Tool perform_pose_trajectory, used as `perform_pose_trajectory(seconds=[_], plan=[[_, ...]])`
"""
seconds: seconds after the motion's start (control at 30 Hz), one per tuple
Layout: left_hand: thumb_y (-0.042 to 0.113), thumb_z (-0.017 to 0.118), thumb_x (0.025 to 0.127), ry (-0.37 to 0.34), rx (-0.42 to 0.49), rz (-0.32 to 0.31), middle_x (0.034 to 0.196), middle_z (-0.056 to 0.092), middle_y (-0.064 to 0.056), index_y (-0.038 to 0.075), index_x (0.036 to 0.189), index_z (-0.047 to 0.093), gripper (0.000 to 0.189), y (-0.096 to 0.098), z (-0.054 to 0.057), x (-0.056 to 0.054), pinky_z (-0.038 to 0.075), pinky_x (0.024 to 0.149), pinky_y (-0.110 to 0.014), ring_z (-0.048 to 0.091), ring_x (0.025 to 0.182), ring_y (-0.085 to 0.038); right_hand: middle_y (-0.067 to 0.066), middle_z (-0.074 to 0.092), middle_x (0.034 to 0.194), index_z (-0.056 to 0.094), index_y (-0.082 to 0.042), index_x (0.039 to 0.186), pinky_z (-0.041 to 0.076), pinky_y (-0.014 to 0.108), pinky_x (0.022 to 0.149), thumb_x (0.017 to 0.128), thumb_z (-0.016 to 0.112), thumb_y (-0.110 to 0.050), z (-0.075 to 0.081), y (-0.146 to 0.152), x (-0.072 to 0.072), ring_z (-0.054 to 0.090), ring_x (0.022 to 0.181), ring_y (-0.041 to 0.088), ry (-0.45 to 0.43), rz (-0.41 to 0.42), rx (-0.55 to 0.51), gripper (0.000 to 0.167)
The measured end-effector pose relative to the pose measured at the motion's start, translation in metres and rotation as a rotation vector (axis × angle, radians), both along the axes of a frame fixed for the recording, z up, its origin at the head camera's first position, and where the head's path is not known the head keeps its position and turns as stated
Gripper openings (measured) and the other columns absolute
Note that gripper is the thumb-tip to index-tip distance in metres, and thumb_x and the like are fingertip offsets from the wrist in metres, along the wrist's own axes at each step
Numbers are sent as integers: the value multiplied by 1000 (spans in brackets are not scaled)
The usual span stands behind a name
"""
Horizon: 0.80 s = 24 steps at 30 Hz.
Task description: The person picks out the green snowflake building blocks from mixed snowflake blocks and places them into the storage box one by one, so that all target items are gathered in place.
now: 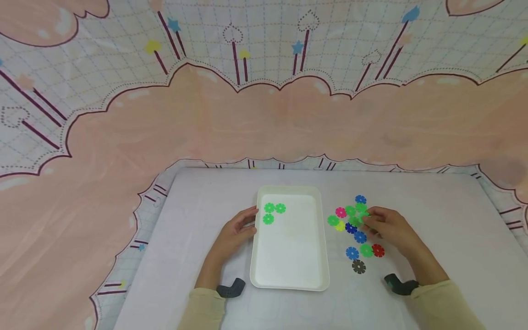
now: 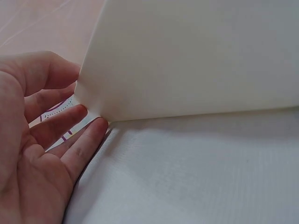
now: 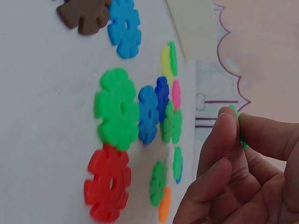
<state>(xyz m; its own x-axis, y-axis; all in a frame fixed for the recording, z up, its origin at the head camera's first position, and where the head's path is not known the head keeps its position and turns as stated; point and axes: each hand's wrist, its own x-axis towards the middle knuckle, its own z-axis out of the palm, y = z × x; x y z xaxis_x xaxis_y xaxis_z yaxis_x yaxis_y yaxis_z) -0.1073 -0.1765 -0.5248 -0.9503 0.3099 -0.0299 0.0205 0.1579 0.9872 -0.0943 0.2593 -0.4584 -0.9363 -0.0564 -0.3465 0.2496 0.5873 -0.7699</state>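
Green disc (image 1: 363, 216) pinched in right hand (image 1: 387, 228), right of tray (image 1: 290, 259), near loose discs (image 1: 360, 237); left hand (image 1: 235, 233), fingers relaxed, touches tray's left rim; three discs (image 1: 269, 208) inside tray.

A draped tabletop nook, room type unclear: a pink-and-white cartoon-printed cloth backdrop (image 1: 264, 123) at twelve o'clock, a white cloth-covered table (image 1: 194, 211) towards six.

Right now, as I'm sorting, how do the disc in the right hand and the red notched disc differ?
The held disc is green, the red notched disc red. The right hand pinches the held disc; the red one lies on the table. Fingers partly hide the held disc, not the red one.
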Motion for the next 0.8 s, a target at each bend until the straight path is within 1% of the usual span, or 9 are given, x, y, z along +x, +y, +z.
perform_pose_trajectory(seconds=[0.1, 0.2, 0.3, 0.4, 0.57, 0.63, 0.8], plan=[[6, 67, 95, -1, -2, 2, 156, 50, -4, 12, 145, 55, 52, 0, -1, 0, 50, 108, -27, 50, 142, -29, 14, 74, 102, 56, 5, 129, 57, 24, 70, 105, 58, -26, 2, -6, -1, 65, 84, 20, 4, 7, -27, 39], [5, 66, 95, -4, -3, 5, 156, 50, -3, 9, 146, 55, 52, 0, 0, -1, 50, 108, -27, 50, 142, -28, 13, 73, 98, 58, 4, 125, 57, 26, 68, 105, 57, -25, 1, -9, -2, 64, 82, 20, 10, 11, -51, 36], [5, 66, 95, -12, -6, 12, 155, 51, -3, 11, 145, 55, 52, 1, 1, 0, 50, 108, -27, 50, 142, -28, 13, 72, 97, 59, 3, 122, 56, 27, 66, 105, 58, -27, 0, -14, -3, 63, 82, 20, 26, 23, -67, 35], [5, 66, 95, -20, -10, 21, 155, 51, -3, 13, 145, 56, 52, 1, 2, 0, 50, 109, -28, 50, 142, -28, 13, 72, 97, 60, 2, 122, 55, 27, 64, 104, 59, -29, 0, -20, -4, 63, 82, 21, 35, 33, -58, 36], [5, 67, 94, -35, -18, 32, 154, 52, 0, 16, 144, 57, 52, 2, 3, 1, 50, 109, -29, 51, 142, -26, 13, 74, 99, 58, 2, 129, 55, 25, 70, 103, 60, -29, 3, -30, -6, 64, 83, 20, 24, 41, -40, 41], [5, 67, 94, -42, -24, 37, 153, 53, 1, 18, 143, 58, 52, 2, 3, 1, 50, 109, -29, 51, 141, -25, 13, 74, 100, 58, 2, 130, 55, 26, 73, 104, 60, -29, 5, -35, -7, 64, 83, 20, 24, 48, -48, 41], [5, 67, 94, -45, -36, 44, 152, 53, 2, 19, 144, 57, 53, 3, 5, 1, 49, 110, -31, 52, 141, -24, 14, 72, 95, 64, -2, 119, 56, 31, 71, 103, 61, -27, 11, -46, -12, 63, 81, 23, 47, 88, -91, 30]])
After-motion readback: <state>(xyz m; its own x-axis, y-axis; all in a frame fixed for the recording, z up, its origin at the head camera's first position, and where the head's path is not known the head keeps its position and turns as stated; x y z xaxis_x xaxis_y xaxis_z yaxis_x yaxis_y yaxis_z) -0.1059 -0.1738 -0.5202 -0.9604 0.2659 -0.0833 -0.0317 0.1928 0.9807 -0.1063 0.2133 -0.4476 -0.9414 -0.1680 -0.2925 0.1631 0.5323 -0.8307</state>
